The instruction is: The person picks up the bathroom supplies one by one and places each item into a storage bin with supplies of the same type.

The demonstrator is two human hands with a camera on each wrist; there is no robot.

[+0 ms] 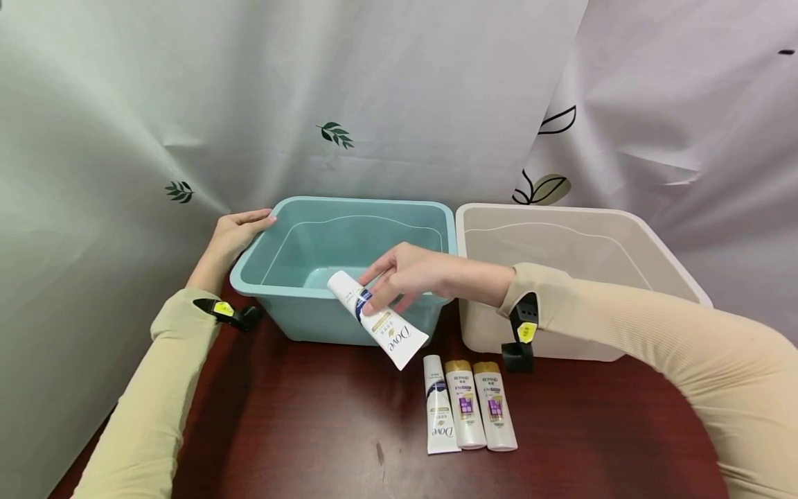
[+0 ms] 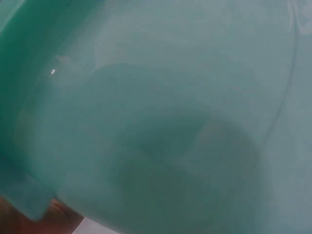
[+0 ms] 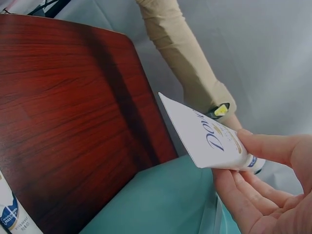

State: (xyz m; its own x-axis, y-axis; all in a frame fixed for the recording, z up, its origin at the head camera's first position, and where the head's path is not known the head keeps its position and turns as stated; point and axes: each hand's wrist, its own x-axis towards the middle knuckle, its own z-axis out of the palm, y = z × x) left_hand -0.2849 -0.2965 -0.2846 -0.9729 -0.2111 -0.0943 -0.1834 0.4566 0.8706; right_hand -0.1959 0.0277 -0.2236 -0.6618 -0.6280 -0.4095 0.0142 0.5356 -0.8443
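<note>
My right hand (image 1: pixel 411 274) pinches a white Dove tube (image 1: pixel 378 320) between thumb and fingers, tilted over the front rim of the teal bin (image 1: pixel 349 312). In the right wrist view the tube (image 3: pixel 209 139) shows its flat end toward the table, with the thumb on one face and fingers (image 3: pixel 248 195) beneath. My left hand (image 1: pixel 233 239) holds the left rim of the teal bin; its fingertips lie on the edge. The left wrist view is filled by the bin's teal wall (image 2: pixel 170 122), with only a bit of the hand (image 2: pixel 61 217) at the lower left.
A beige bin (image 1: pixel 548 326) stands right beside the teal one. In front of the bins lie another Dove tube (image 1: pixel 440 409) and two gold-capped white bottles (image 1: pixel 465 409), side by side on the dark red table (image 1: pixel 312 416). A pale curtain (image 1: pixel 399 104) hangs behind.
</note>
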